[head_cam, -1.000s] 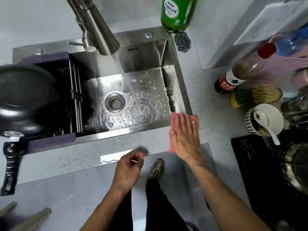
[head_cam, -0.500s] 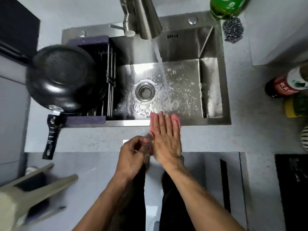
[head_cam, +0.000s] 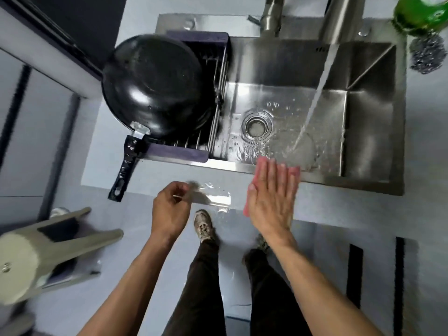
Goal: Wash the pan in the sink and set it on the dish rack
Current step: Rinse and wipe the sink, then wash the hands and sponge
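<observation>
The black pan (head_cam: pixel 155 86) lies upside down on the dish rack (head_cam: pixel 194 152) across the left part of the steel sink (head_cam: pixel 363 132). Its handle (head_cam: pixel 123 166) sticks out over the counter's front edge. My right hand (head_cam: pixel 271 197) lies flat, fingers stretched, on a pink cloth (head_cam: pixel 260 163) at the sink's front rim. My left hand (head_cam: pixel 169 207) hovers over the counter edge with its fingers curled in; a blurred grey smudge sits at its fingertips. Water runs from the faucet (head_cam: pixel 339 18) into the basin.
A wet streak shines on the counter (head_cam: pixel 218 197) between my hands. A green soap bottle (head_cam: pixel 421 13) and a steel scourer (head_cam: pixel 428 54) sit at the back right. A grey stool (head_cam: pixel 48 243) stands on the floor at the left, below the counter.
My right hand has slid the pink cloth leftward along the front counter edge. The left hand stayed curled beside it. The view shifted, so the pan and rack appear further right.
</observation>
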A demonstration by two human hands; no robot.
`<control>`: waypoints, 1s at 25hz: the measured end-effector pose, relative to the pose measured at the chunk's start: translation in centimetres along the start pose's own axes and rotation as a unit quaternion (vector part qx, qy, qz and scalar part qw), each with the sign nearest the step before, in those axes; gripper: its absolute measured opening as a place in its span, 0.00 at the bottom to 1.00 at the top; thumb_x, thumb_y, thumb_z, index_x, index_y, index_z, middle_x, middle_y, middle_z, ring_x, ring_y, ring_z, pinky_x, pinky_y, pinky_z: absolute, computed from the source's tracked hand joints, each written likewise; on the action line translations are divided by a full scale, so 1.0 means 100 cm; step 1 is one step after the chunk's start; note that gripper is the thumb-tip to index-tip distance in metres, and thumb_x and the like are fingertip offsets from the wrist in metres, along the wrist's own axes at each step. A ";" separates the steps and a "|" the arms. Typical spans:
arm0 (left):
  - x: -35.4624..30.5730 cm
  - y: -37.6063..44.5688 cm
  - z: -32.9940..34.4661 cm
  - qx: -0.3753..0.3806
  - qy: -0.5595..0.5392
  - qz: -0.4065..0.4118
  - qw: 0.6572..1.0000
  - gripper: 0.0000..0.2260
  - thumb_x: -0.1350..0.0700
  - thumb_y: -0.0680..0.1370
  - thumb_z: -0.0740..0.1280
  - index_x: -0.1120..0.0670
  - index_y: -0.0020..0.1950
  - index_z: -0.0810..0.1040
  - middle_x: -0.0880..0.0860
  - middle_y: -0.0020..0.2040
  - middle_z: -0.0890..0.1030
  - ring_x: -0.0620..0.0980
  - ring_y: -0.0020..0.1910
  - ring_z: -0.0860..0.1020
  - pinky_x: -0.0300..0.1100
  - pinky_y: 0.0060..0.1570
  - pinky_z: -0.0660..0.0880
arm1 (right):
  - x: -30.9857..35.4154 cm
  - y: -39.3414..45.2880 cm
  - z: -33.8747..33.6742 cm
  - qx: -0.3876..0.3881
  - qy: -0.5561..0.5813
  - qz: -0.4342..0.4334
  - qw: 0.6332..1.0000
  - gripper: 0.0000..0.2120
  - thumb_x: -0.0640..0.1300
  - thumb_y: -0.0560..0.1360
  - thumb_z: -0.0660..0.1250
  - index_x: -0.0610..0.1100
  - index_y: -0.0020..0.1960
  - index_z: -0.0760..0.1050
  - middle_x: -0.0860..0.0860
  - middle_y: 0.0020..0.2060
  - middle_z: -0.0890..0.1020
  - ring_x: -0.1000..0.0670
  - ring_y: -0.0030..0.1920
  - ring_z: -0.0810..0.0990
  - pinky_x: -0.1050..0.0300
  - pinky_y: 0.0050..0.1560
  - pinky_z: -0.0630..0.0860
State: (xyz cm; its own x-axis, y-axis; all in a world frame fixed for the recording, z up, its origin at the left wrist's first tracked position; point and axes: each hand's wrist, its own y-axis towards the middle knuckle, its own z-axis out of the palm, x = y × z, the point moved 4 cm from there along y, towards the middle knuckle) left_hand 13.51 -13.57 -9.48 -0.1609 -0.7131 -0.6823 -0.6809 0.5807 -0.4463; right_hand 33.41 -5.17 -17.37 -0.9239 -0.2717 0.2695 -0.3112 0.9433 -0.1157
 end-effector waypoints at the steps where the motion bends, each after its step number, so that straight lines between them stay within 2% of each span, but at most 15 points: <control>1: 0.003 0.005 -0.009 -0.009 0.008 0.013 1.000 0.03 0.56 0.76 0.69 0.50 0.42 0.80 0.44 0.38 0.82 0.39 0.37 0.79 0.36 0.40 0.74 | 0.027 0.002 0.008 0.008 0.009 -0.015 1.000 0.31 0.55 0.82 0.45 0.44 0.82 0.48 0.44 0.81 0.52 0.42 0.81 0.49 0.41 0.80 0.44; 3: 0.006 0.016 -0.029 -0.046 0.053 0.052 0.996 0.03 0.58 0.76 0.67 0.50 0.45 0.79 0.47 0.42 0.81 0.45 0.42 0.79 0.42 0.44 0.76 | 0.026 0.006 0.017 0.032 0.028 -0.053 0.998 0.30 0.54 0.83 0.44 0.42 0.82 0.49 0.44 0.81 0.51 0.42 0.81 0.48 0.42 0.80 0.43; 4: 0.010 0.023 -0.044 -0.076 0.094 0.082 0.989 0.05 0.59 0.75 0.67 0.51 0.48 0.79 0.49 0.46 0.80 0.49 0.45 0.78 0.45 0.47 0.75 | 0.015 0.000 0.018 0.038 0.016 -0.085 0.996 0.29 0.52 0.84 0.45 0.40 0.82 0.50 0.43 0.81 0.52 0.41 0.81 0.48 0.40 0.80 0.47; 6: 0.021 0.038 -0.072 -0.141 0.202 0.116 0.962 0.15 0.59 0.71 0.68 0.53 0.58 0.76 0.56 0.56 0.75 0.57 0.54 0.73 0.51 0.55 0.70 | -0.013 -0.012 0.014 0.029 -0.030 -0.115 0.992 0.29 0.50 0.83 0.49 0.38 0.81 0.54 0.41 0.81 0.54 0.40 0.81 0.50 0.36 0.77 0.56; 9: 0.056 0.068 -0.105 -0.143 0.264 0.012 0.954 0.28 0.54 0.70 0.72 0.52 0.69 0.67 0.59 0.65 0.69 0.62 0.62 0.67 0.56 0.62 0.65 | 0.010 -0.010 0.018 0.016 -0.046 -0.017 0.999 0.30 0.50 0.82 0.53 0.36 0.80 0.56 0.37 0.79 0.58 0.36 0.79 0.56 0.36 0.75 0.58; 11: 0.074 0.083 -0.114 -0.106 0.257 -0.012 0.961 0.26 0.52 0.71 0.71 0.52 0.67 0.69 0.58 0.61 0.75 0.62 0.60 0.71 0.54 0.59 0.67 | 0.055 -0.011 0.030 0.028 -0.049 -0.013 0.998 0.31 0.52 0.82 0.52 0.36 0.80 0.54 0.37 0.79 0.56 0.36 0.80 0.54 0.36 0.77 0.56; 14: 0.079 0.099 -0.126 -0.064 0.213 -0.001 0.975 0.16 0.56 0.71 0.70 0.51 0.58 0.78 0.53 0.51 0.83 0.55 0.51 0.79 0.45 0.50 0.71 | 0.110 -0.010 0.045 0.034 -0.044 -0.028 0.998 0.31 0.52 0.82 0.49 0.37 0.81 0.53 0.39 0.80 0.54 0.38 0.80 0.51 0.37 0.78 0.51; 17: 0.073 0.102 -0.130 -0.028 0.161 -0.032 0.986 0.17 0.52 0.67 0.75 0.51 0.55 0.81 0.48 0.48 0.84 0.48 0.46 0.81 0.40 0.46 0.72 | 0.169 -0.010 0.062 0.064 -0.029 -0.021 0.997 0.31 0.54 0.83 0.44 0.39 0.81 0.48 0.41 0.81 0.49 0.41 0.81 0.45 0.36 0.78 0.43; 20: 0.066 0.102 -0.136 -0.043 0.137 -0.026 0.989 0.18 0.50 0.66 0.74 0.51 0.55 0.82 0.47 0.46 0.84 0.46 0.44 0.80 0.39 0.45 0.71 | 0.197 -0.007 0.061 0.056 -0.011 -0.006 0.998 0.32 0.55 0.83 0.48 0.38 0.81 0.48 0.40 0.81 0.51 0.41 0.81 0.45 0.37 0.78 0.43; 21: 0.065 0.102 -0.137 -0.038 0.133 -0.018 0.990 0.17 0.50 0.66 0.74 0.50 0.54 0.82 0.46 0.44 0.83 0.46 0.43 0.80 0.39 0.44 0.71 | 0.191 -0.008 0.058 0.054 -0.019 -0.029 0.998 0.34 0.56 0.82 0.49 0.38 0.81 0.48 0.40 0.80 0.51 0.42 0.80 0.45 0.38 0.79 0.43; 23: 0.063 0.104 -0.144 -0.033 0.133 -0.006 0.991 0.13 0.52 0.67 0.73 0.48 0.51 0.81 0.44 0.41 0.82 0.46 0.41 0.80 0.39 0.42 0.70 | 0.177 -0.010 0.055 0.042 -0.049 -0.130 0.989 0.37 0.60 0.81 0.51 0.38 0.81 0.47 0.39 0.80 0.52 0.42 0.81 0.46 0.41 0.79 0.44; 25: 0.065 0.106 -0.147 -0.032 0.129 -0.009 0.991 0.14 0.52 0.67 0.73 0.48 0.51 0.81 0.45 0.42 0.82 0.47 0.42 0.80 0.39 0.42 0.70 | 0.178 -0.009 0.061 0.063 -0.079 -0.181 0.978 0.40 0.64 0.80 0.49 0.38 0.81 0.44 0.38 0.80 0.50 0.40 0.81 0.46 0.41 0.79 0.46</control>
State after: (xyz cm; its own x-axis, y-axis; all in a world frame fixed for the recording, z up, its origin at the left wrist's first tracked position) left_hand -5.22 -17.85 -10.18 -0.3198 -0.8050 -0.4998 -0.7282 0.5463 -0.4140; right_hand 15.91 -12.02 -18.35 -0.7684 -0.6183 0.1651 -0.6395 0.7520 -0.1599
